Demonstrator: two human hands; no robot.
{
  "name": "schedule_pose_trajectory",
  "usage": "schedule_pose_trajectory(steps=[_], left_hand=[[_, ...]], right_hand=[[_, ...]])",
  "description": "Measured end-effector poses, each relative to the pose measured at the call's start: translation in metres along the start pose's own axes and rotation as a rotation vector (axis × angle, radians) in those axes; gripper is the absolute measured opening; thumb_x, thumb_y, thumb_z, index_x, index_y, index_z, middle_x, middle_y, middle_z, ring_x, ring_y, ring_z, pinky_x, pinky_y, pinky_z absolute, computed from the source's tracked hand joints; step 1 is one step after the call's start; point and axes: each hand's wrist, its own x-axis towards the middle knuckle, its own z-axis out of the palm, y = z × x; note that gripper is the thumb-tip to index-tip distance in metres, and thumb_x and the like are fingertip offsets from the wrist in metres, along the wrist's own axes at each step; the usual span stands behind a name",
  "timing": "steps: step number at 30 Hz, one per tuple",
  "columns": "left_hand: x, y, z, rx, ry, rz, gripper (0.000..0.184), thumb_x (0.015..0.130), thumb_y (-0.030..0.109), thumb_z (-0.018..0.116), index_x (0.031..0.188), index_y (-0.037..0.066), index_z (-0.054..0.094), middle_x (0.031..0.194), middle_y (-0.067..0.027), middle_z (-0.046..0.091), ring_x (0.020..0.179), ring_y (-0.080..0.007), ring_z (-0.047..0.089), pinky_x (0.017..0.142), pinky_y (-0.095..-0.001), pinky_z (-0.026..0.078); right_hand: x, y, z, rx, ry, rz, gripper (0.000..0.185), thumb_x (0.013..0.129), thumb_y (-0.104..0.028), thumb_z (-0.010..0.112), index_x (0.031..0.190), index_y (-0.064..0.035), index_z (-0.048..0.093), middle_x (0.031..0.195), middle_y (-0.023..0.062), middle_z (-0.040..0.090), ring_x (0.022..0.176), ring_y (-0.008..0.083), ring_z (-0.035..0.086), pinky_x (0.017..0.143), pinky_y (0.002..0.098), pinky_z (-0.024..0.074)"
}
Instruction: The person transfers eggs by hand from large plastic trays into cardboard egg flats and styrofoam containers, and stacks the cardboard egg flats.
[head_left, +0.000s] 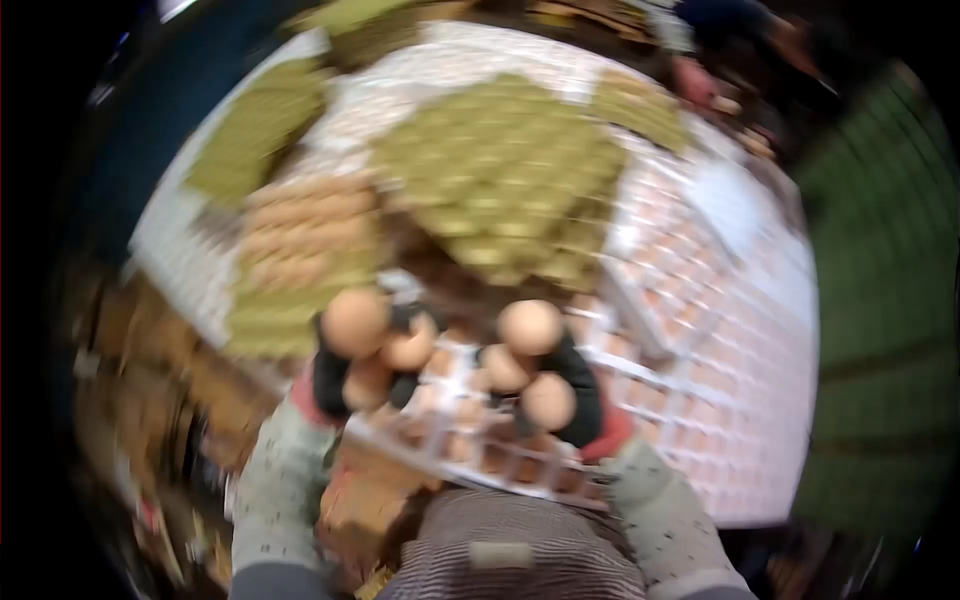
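Observation:
Three brown eggs (pixel 357 322) rest in my left hand (pixel 333 372), which wears a dark glove with a red cuff. Its fingers curl around them. My right hand (pixel 580 395), gloved the same way, also grips three eggs (pixel 530 328). Both hands are held above the near edge of a white grid tray (pixel 480 410) with eggs in its cells. Left of centre, a yellow-green egg tray (pixel 270 325) carries rows of brown eggs (pixel 305 232) in its far part. Motion blurs the whole view.
A stack of yellow-green egg trays (pixel 505 170) stands in the middle. More such trays (pixel 260 130) lie at the far left. White grids with eggs (pixel 730 400) spread to the right. Another person's hand (pixel 695 82) is at the far right. Cardboard (pixel 170 370) lies at the left.

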Motion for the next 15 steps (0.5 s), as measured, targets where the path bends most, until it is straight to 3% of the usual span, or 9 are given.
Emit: schedule_pose_trajectory(steps=[2,4,5,6,8,9,12,14,15], left_hand=[[0.031,-0.050,0.062,-0.033,-0.179,-0.019,0.040,0.092,0.037,0.054,0.109,0.000,0.056,0.090,-0.0104,0.059,0.051,-0.0210,0.054,0.043,-0.0330,0.044],[0.060,-0.109,0.128,-0.062,-0.366,-0.064,0.040,0.089,0.034,0.058,0.107,-0.001,0.056,0.086,-0.0128,0.058,0.046,-0.0233,0.052,0.040,-0.0348,0.042],[0.078,-0.143,0.150,-0.028,-0.391,-0.141,0.044,0.087,0.034,0.063,0.114,0.000,0.055,0.090,-0.0128,0.060,0.053,-0.0223,0.055,0.045,-0.0340,0.044],[0.095,-0.178,0.172,0.008,-0.418,-0.216,0.050,0.085,0.034,0.067,0.121,0.001,0.054,0.094,-0.0128,0.061,0.059,-0.0213,0.057,0.050,-0.0332,0.046],[0.119,-0.216,0.250,-0.030,-0.427,-0.295,0.060,0.083,0.036,0.071,0.128,0.001,0.051,0.101,-0.0123,0.062,0.069,-0.0202,0.061,0.059,-0.0328,0.049],[0.133,-0.229,0.290,-0.028,-0.484,-0.287,0.064,0.082,0.038,0.072,0.130,0.001,0.050,0.105,-0.0118,0.062,0.073,-0.0200,0.062,0.063,-0.0327,0.050],[0.210,-0.282,0.372,0.303,-0.513,-0.297,0.052,0.086,0.014,0.070,0.132,0.001,0.050,0.109,-0.0049,0.063,0.089,-0.0120,0.062,0.079,-0.0283,0.051],[0.285,-0.314,0.424,0.500,-0.459,-0.274,0.048,0.085,0.019,0.073,0.126,0.001,0.057,0.112,-0.0029,0.062,0.090,-0.0081,0.059,0.076,-0.0248,0.051],[0.330,-0.347,0.437,0.538,-0.363,-0.121,0.049,0.084,0.020,0.073,0.126,0.003,0.057,0.115,-0.0064,0.062,0.096,-0.0116,0.061,0.082,-0.0270,0.051]], right_hand=[[-0.052,-0.011,-0.032,0.146,0.072,-0.102,0.070,0.091,-0.028,0.069,0.147,-0.0111,0.032,0.125,0.0057,0.053,0.099,0.0164,0.056,0.081,0.0314,0.0509],[-0.119,-0.070,-0.070,-0.010,0.262,0.007,0.062,0.095,-0.026,0.062,0.148,-0.0100,0.033,0.124,0.0042,0.054,0.098,0.0142,0.057,0.077,0.0287,0.0520],[-0.151,-0.101,-0.081,-0.035,0.399,0.140,0.057,0.098,-0.025,0.056,0.148,-0.0087,0.034,0.125,0.0036,0.054,0.097,0.0124,0.057,0.074,0.0274,0.0535],[-0.188,-0.106,-0.116,0.261,0.501,0.217,0.055,0.100,-0.023,0.052,0.149,-0.0095,0.032,0.124,0.0036,0.055,0.094,0.0120,0.059,0.072,0.0262,0.0535],[-0.273,-0.107,-0.165,0.228,0.782,0.109,0.052,0.099,-0.022,0.053,0.146,-0.0079,0.037,0.125,0.0056,0.056,0.097,0.0120,0.060,0.073,0.0262,0.0533],[-0.315,-0.113,-0.204,0.516,0.863,0.102,0.047,0.102,-0.023,0.048,0.145,-0.0065,0.040,0.128,0.0067,0.057,0.096,0.0112,0.062,0.072,0.0248,0.0539],[-0.400,-0.176,-0.275,-0.114,1.120,0.190,0.043,0.101,-0.026,0.050,0.139,-0.0057,0.047,0.116,0.0040,0.063,0.104,0.0128,0.060,0.081,0.0262,0.0515],[-0.434,-0.202,-0.333,-0.466,1.225,0.154,0.040,0.101,-0.027,0.052,0.130,-0.0009,0.055,0.115,0.0052,0.064,0.102,0.0146,0.061,0.085,0.0267,0.0498],[-0.418,-0.240,-0.352,-0.604,1.292,0.129,0.042,0.099,-0.030,0.057,0.127,0.0015,0.057,0.113,0.0058,0.065,0.103,0.0179,0.061,0.089,0.0286,0.0490]])
